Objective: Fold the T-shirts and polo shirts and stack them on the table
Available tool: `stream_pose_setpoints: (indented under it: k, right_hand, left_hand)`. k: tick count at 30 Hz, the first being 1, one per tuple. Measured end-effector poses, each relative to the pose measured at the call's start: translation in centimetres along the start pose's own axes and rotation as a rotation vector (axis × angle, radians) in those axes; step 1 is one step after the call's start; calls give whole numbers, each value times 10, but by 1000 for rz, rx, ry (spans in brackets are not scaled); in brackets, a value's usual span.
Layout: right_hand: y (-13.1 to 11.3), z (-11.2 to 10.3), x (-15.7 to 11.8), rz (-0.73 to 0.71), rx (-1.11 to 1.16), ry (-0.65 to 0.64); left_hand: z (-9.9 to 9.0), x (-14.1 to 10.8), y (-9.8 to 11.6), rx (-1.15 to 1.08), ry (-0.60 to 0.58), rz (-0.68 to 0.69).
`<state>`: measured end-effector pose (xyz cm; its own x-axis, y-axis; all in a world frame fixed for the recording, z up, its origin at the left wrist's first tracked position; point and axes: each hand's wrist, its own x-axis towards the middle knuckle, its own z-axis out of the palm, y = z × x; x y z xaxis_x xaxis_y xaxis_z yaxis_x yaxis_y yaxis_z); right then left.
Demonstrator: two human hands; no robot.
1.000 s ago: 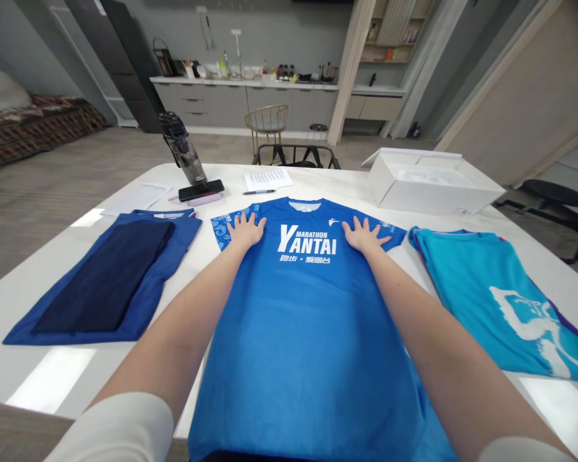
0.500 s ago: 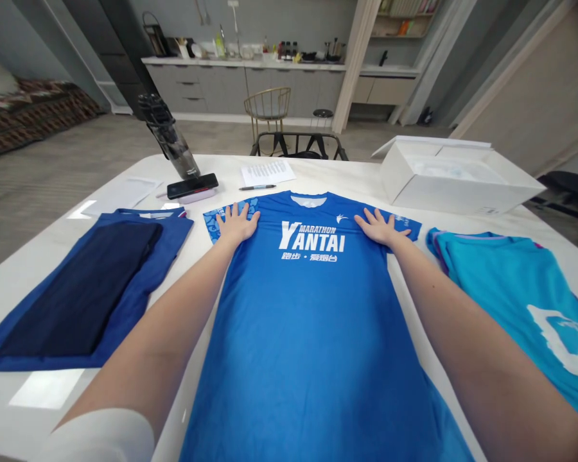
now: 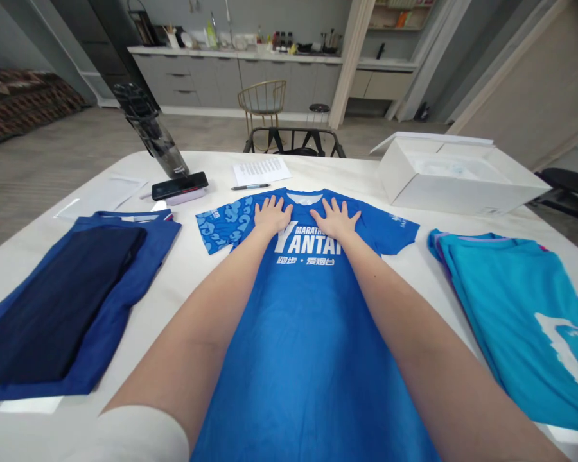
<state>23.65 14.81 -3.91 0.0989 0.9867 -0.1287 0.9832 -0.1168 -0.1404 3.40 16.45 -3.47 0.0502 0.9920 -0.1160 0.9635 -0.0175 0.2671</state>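
A blue short-sleeved shirt (image 3: pixel 308 321) with white "YANTAI" lettering lies spread out, collar at the far end. My left hand (image 3: pixel 272 215) rests on its upper chest, left of the collar, fingers spread. On the other side of the collar my right hand (image 3: pixel 336 220) lies with its fingers apart, covering part of the lettering. Neither hand grips the cloth. Folded dark navy cloth (image 3: pixel 62 301) sits on a blue garment (image 3: pixel 120 301) at the left. To the right is a folded turquoise garment (image 3: pixel 515 295) with a white print.
The white table (image 3: pixel 173 282) also bears a white open box (image 3: pixel 443 186) at the back right, a printed sheet (image 3: pixel 262 171), a pen (image 3: pixel 250 187), a phone (image 3: pixel 179 186) and a dark transparent upright device (image 3: pixel 154 138). Chairs stand beyond its far edge.
Both hands have moved inward from the sleeves to beside the collar, staying spread on the shirt. The patterned left sleeve is more exposed. The camera view has shifted slightly.
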Motion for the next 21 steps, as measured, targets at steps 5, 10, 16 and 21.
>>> stream_pose_setpoints:
  k: [5,10,16,21]
  right_hand:
    - [5,-8,18,-6,10,-43]
    - [4,-8,32,-8,0,-22]
    - [2,-4,36,-13,-22,34]
    - [4,-5,36,-14,33,48]
  left_hand:
    - [0,13,0,1,20,-17]
    - [9,20,6,14,74,-56]
    - [12,24,9,17,127,-63]
    - [9,15,9,10,200,19]
